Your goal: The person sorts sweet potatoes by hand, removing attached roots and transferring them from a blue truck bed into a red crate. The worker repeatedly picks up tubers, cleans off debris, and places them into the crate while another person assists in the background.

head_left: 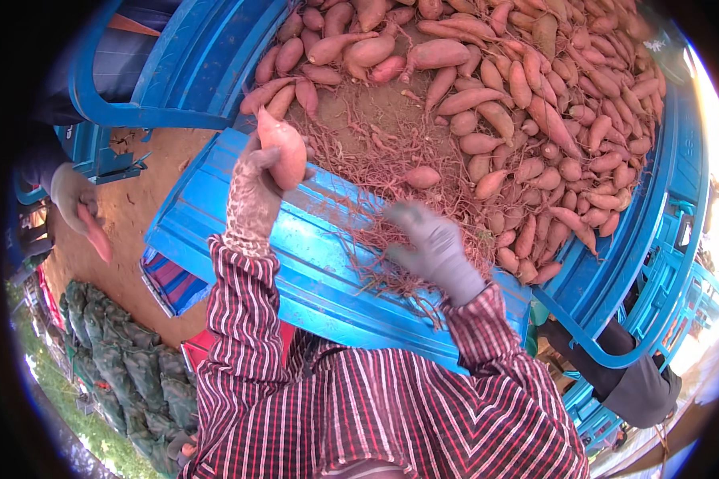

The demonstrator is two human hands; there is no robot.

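Observation:
My left hand (256, 185), in a stained glove, is closed around a large pinkish sweet potato (283, 153) and holds it up over the blue tailgate (327, 267). My right hand (431, 246), in a grey glove, hovers by the tailgate's inner edge with thumb and fingers apart and nothing seen between them. Beneath it lies a tangle of thin reddish roots (379, 275). One loose sweet potato (422, 177) rests on the soil-covered bed just beyond that hand. A big heap of sweet potatoes (547, 120) fills the far and right parts of the bed.
Blue side rails (156, 118) bound the truck bed. At the left, another person's gloved hand (73, 195) holds a sweet potato (96, 235). Dark green filled sacks (124, 351) stand on the ground at lower left. A person's dark-clothed leg (615, 359) shows beyond the right rail.

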